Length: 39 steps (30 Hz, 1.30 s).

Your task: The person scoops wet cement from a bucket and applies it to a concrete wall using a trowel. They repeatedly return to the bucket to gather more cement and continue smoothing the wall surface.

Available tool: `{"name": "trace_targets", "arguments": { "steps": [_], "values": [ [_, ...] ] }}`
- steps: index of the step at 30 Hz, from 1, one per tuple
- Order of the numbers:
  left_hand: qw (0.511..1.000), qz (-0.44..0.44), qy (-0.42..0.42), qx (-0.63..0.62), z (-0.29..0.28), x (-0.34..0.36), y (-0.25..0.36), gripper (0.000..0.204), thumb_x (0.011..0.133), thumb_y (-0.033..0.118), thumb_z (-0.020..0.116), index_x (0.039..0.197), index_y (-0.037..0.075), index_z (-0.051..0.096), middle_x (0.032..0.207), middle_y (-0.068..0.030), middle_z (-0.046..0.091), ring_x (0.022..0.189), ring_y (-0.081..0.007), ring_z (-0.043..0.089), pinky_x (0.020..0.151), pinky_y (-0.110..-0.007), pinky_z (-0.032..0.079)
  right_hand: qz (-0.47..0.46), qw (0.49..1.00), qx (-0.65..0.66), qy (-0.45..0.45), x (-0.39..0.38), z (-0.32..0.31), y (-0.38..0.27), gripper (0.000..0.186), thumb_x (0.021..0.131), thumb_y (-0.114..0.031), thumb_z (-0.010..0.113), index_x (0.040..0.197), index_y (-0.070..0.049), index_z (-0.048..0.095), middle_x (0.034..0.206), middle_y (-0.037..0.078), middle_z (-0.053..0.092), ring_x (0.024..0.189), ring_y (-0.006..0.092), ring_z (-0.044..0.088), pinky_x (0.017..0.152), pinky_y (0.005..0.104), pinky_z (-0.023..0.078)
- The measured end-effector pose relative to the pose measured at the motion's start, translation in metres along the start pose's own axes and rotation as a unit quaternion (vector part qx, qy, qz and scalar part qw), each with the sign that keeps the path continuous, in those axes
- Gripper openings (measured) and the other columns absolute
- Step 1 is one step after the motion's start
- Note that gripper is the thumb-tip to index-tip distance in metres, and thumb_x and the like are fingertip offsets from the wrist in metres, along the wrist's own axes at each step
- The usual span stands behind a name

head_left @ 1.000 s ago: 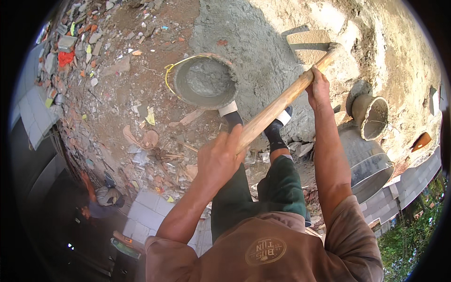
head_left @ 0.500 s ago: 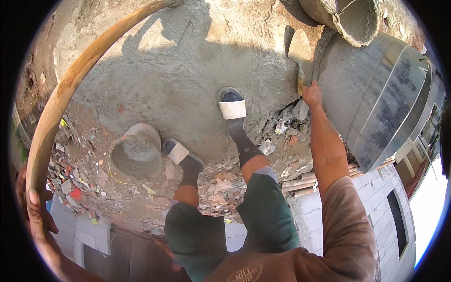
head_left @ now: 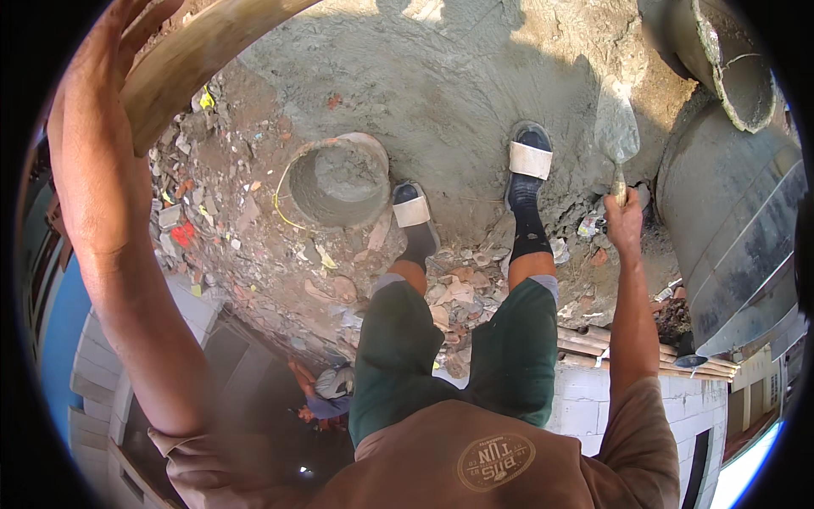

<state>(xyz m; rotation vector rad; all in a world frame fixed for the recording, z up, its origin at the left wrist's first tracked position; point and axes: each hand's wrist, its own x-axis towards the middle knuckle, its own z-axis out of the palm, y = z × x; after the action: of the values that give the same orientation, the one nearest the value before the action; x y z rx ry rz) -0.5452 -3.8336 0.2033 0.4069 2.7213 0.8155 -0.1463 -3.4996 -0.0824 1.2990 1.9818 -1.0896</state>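
A bricklayer's trowel (head_left: 616, 129) with a grey-smeared blade is in my right hand (head_left: 625, 220), fingers wrapped round its handle. The blade points away from me over the wet grey mortar (head_left: 407, 89). At the upper left, my left hand (head_left: 102, 47) is raised close to the camera, its fingers curled over a thick, pale wooden pole (head_left: 203, 72). Part of the grip is cut off by the picture's rim. Between the pole and my feet, a mortar-caked bucket (head_left: 370, 191) lies tilted, with grey mortar inside.
A big grey metal drum (head_left: 738, 229) stands at the right, with a crusted bucket (head_left: 712, 47) beyond it. My sandalled feet are at the mortar's edge. Rubble (head_left: 254, 229) covers the ground at left. Bamboo poles (head_left: 585, 343) lie by a block wall. Another person (head_left: 326, 399) is behind me.
My left hand has risen along the left side to the upper left, and the pole has shifted up. The trowel remains in my right hand. The whole view has turned.
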Motion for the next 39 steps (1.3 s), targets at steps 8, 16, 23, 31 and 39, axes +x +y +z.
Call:
{"name": "trace_targets", "arguments": {
  "steps": [8, 16, 23, 31, 39],
  "values": [
    [0.735, -0.554, 0.363, -0.147, 0.051, -0.258, -0.280, 0.088, 0.080, 0.047, 0.063, 0.137, -0.005, 0.021, 0.139, -0.0262, 0.029, 0.125, -0.0344, 0.038, 0.104, -0.042, 0.032, -0.124, 0.975, -0.147, -0.111, -0.167, 0.014, -0.100, 0.036, 0.073, -0.021, 0.061, 0.099, 0.002, 0.054, 0.071, 0.016, 0.058, 0.065, 0.0246, 0.058, 0.063, 0.0373, 0.046],
    [0.660, -0.631, 0.214, -0.348, 0.115, -0.361, -0.371, 0.060, 0.079, 0.039, 0.068, 0.116, -0.001, 0.045, 0.110, -0.0156, 0.051, 0.093, -0.0225, 0.054, 0.077, -0.034, 0.047, -0.181, 0.909, -0.259, -0.272, -0.249, 0.152, -0.193, 0.048, 0.077, -0.027, 0.062, 0.114, 0.001, 0.051, 0.081, 0.021, 0.063, 0.078, 0.0403, 0.061, 0.077, 0.0442, 0.047],
    [0.804, -0.478, -0.006, -0.354, 0.105, -0.342, -0.277, 0.038, 0.084, 0.043, 0.062, 0.075, 0.007, 0.053, 0.061, 0.0017, 0.043, 0.058, -0.0111, 0.046, 0.056, -0.028, 0.041, -0.205, 0.947, -0.136, -0.205, -0.371, 0.127, -0.198, 0.058, 0.087, -0.042, 0.054, 0.126, 0.000, 0.047, 0.119, 0.023, 0.052, 0.109, 0.0374, 0.053, 0.093, 0.0422, 0.042],
    [0.760, -0.505, 0.110, -0.393, 0.097, -0.319, -0.170, 0.051, 0.085, 0.056, 0.053, 0.079, 0.005, 0.056, 0.067, -0.0001, 0.043, 0.061, -0.0130, 0.044, 0.052, -0.031, 0.036, -0.001, 0.990, -0.060, 0.125, -0.442, -0.119, -0.057, 0.046, 0.086, -0.033, 0.056, 0.114, 0.003, 0.056, 0.107, 0.023, 0.060, 0.096, 0.0321, 0.061, 0.081, 0.0372, 0.047],
    [0.818, -0.427, 0.052, -0.382, 0.112, -0.283, -0.021, 0.054, 0.081, 0.057, 0.058, 0.078, 0.004, 0.050, 0.062, 0.0012, 0.036, 0.051, -0.0109, 0.036, 0.047, -0.024, 0.033, 0.081, 0.932, -0.105, 0.338, -0.434, -0.241, 0.186, 0.046, 0.086, -0.032, 0.057, 0.114, 0.004, 0.056, 0.105, 0.024, 0.058, 0.092, 0.0300, 0.060, 0.081, 0.0371, 0.048]
  ]
}}
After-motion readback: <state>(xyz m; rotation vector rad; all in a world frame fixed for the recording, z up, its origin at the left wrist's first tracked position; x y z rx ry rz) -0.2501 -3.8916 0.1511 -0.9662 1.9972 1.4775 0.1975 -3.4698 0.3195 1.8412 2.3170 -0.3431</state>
